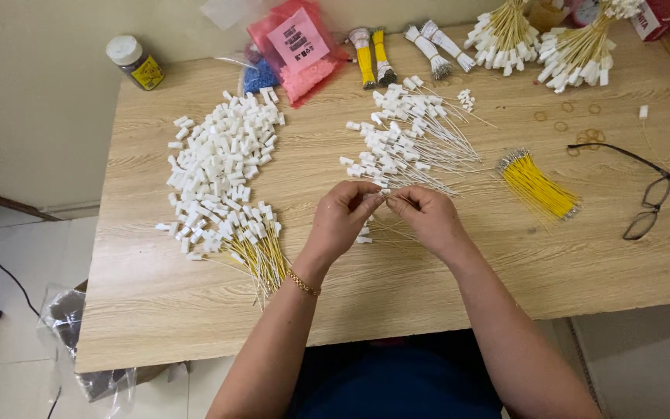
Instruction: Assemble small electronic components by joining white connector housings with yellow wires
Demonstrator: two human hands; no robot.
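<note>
Small white connector (385, 195) pinched between fingertips of both hands, held just above the worktop (428, 295) at centre, near the front edge of the white-wire pile. Too small to tell the long axis for sure; looks roughly left-right, spanning the gap between the two hands. Thin wire on it not resolvable.

Left hand (341, 219) closed in a narrow pinch on the connector, thumb and forefinger tips meeting at its left end; gold bracelet (304, 283) on that wrist. Right hand (428, 217) likewise narrow, pinching the right end, other fingers curled.

Just behind the hands: loose pile of white connectors with pale wires (409, 136), wires fanning toward the right. A few strands lying under the hands on the worktop.

Right of that: bundle of yellow wires (538, 186), long axis diagonal, upper-left to lower-right, bare metal tips at both ends.

Left side: big heap of loose white housings (222, 167); at its near edge, a bunch of yellow wires with housings fitted (261, 248), wires pointing toward the front edge.

Far right: eyeglasses (645, 194), folded open. Rubber bands (583, 136) near them.

Back edge: pink bag (296, 50), small jar (135, 62), tied finished bundles (552, 39).
</note>
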